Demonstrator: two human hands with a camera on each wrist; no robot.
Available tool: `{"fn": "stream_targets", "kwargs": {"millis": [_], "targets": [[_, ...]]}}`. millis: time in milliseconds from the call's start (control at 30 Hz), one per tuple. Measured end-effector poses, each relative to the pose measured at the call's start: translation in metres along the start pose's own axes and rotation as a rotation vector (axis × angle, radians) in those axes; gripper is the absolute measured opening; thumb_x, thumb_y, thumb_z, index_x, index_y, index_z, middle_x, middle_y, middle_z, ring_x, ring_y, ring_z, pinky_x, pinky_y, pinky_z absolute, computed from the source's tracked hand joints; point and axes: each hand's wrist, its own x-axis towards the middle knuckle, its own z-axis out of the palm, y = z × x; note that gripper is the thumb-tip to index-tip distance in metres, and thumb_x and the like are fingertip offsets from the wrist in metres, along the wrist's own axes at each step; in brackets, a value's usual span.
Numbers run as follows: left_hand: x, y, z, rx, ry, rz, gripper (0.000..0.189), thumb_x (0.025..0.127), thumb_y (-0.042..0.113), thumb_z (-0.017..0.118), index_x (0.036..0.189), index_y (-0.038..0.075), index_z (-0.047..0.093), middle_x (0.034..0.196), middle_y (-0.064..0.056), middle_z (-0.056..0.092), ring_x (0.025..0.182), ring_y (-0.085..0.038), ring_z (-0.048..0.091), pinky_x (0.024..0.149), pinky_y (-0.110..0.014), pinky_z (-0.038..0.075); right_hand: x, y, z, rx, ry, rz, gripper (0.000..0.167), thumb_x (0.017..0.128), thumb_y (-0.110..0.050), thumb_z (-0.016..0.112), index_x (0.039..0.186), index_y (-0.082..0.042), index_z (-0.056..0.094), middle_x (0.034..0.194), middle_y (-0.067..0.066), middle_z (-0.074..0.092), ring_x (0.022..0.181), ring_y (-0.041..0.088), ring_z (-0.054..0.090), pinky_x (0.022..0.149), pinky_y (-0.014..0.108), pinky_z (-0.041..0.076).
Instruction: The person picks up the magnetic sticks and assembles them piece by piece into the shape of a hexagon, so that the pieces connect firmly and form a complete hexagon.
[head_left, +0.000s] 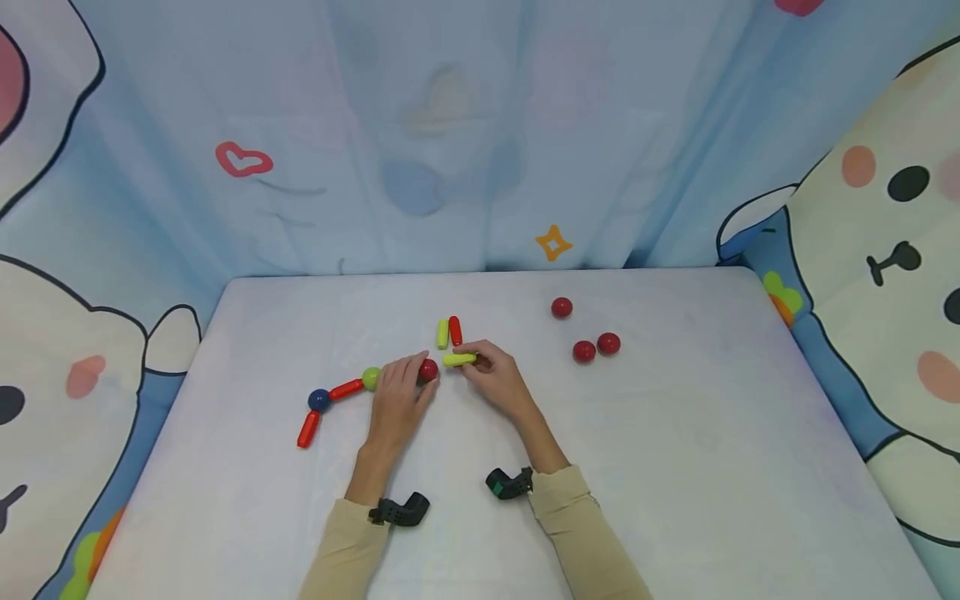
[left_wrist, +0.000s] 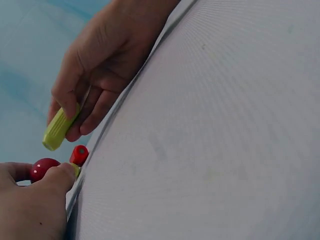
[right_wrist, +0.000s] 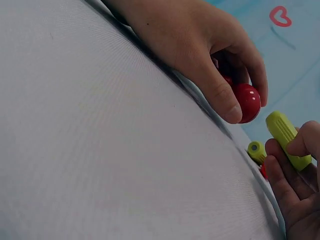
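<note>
My left hand (head_left: 397, 400) grips a shiny red ball (head_left: 428, 371) between thumb and fingers. Leftward from that hand runs a bent chain: a green ball (head_left: 371, 379), a red rod (head_left: 347, 389), a blue ball (head_left: 319, 400) and another red rod (head_left: 308, 429). Whatever lies between the green and red balls is hidden under the left hand. My right hand (head_left: 498, 382) pinches a ribbed yellow-green rod (right_wrist: 284, 131) by one end. Its free end points at the red ball, with a small gap between them in the right wrist view.
Just beyond the hands, a yellow-green rod (head_left: 442, 335) and a red rod (head_left: 455, 327) lie side by side. Three loose red balls (head_left: 584, 352) sit to the right on the white table (head_left: 712, 467). A blue printed curtain (head_left: 450, 150) hangs behind its back edge.
</note>
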Motion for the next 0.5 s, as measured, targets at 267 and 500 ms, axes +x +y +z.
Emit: {"fn": "stream_targets", "kwargs": {"millis": [267, 500], "targets": [[0.0024, -0.0016, -0.0005, 0.02, 0.043, 0.005, 0.043, 0.091, 0.025, 0.068, 0.132, 0.019, 0.058, 0.12, -0.008, 0.061, 0.11, -0.025, 0.057, 0.098, -0.041, 0.044, 0.0023, 0.0008, 0.003, 0.016, -0.045, 0.007, 0.025, 0.091, -0.008, 0.065, 0.116, -0.008, 0.067, 0.118, 0.01, 0.066, 0.106, 0.022, 0.065, 0.093, 0.029, 0.054], [0.0004, -0.0013, -0.0015, -0.004, 0.057, -0.013, 0.042, 0.09, 0.023, 0.069, 0.13, 0.018, 0.059, 0.12, -0.009, 0.061, 0.11, -0.027, 0.057, 0.101, -0.043, 0.043, 0.001, 0.0013, 0.0063, 0.003, -0.072, 0.013, 0.026, 0.091, -0.011, 0.066, 0.117, -0.008, 0.066, 0.121, 0.011, 0.067, 0.109, 0.023, 0.066, 0.094, 0.031, 0.054]]}}
